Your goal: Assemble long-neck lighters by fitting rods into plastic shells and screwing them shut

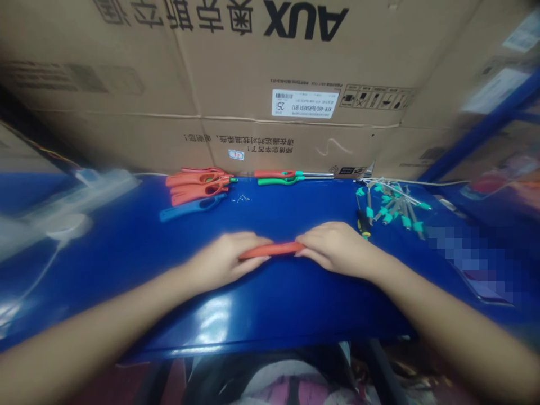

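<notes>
An orange lighter handle (276, 249) is held level above the blue table, one end in each hand. My left hand (232, 259) is closed around its left end, thumb above and fingers below. At the right end, my right hand (331, 247) pinches the tip. What the fingers cover cannot be seen. Beyond the left hand lies a pile of orange lighter handles (196, 188) with a blue handle (192, 208) in front. Two long lighters with metal tubes, one orange (276, 174) and one green (276, 181), lie along the back.
Metal lighter tubes with teal ends (396, 208) are heaped at the right beside a black and yellow screwdriver (363, 224). Small pale pins (241, 198) lie near the handles. A large cardboard box (236, 73) walls off the back. A white power strip (84, 197) sits left.
</notes>
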Tool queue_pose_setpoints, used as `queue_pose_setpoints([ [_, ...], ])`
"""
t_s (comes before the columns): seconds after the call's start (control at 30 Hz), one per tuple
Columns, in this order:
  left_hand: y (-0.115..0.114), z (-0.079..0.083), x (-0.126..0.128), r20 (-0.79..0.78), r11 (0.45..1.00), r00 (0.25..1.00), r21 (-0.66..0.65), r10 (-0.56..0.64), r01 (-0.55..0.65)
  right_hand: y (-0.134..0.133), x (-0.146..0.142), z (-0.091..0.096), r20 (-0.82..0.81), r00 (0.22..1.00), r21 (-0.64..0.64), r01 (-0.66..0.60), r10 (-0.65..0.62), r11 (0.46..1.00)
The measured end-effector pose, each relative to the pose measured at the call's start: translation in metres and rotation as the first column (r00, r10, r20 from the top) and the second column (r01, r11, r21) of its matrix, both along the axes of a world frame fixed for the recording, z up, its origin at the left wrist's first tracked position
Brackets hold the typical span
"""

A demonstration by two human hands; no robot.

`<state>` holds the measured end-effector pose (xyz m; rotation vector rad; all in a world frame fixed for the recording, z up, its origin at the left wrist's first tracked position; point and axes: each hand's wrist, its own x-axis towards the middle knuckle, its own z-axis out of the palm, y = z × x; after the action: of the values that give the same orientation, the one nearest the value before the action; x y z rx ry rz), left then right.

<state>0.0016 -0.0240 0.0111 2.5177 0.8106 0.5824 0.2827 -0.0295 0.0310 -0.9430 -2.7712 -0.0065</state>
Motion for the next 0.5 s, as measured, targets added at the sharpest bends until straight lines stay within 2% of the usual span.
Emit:
queue_pose_setpoints([
  [0.17, 0.0037, -0.0018, -0.0020, 0.001, 1.000, 1.000, 0.016, 0.023, -0.023, 0.0027, -0.0022, -0.0005, 0.008, 0.998, -0.038, 0.061, -0.060, 0.997],
  [0.33, 0.0086, -0.0014, -0.0047, 0.029, 0.999, 0.999, 0.009, 0.045, -0.045, 0.0062, 0.0044, 0.0028, 0.019, 0.994, 0.019, 0.107, -0.108, 0.994],
  [0.5, 0.0051, -0.0023, -0.0030, 0.038, 0.998, 0.998, 0.014, 0.059, -0.060, 0.0056, 0.0032, 0.0027, 0.034, 0.997, 0.121, 0.061, -0.066, 0.991],
])
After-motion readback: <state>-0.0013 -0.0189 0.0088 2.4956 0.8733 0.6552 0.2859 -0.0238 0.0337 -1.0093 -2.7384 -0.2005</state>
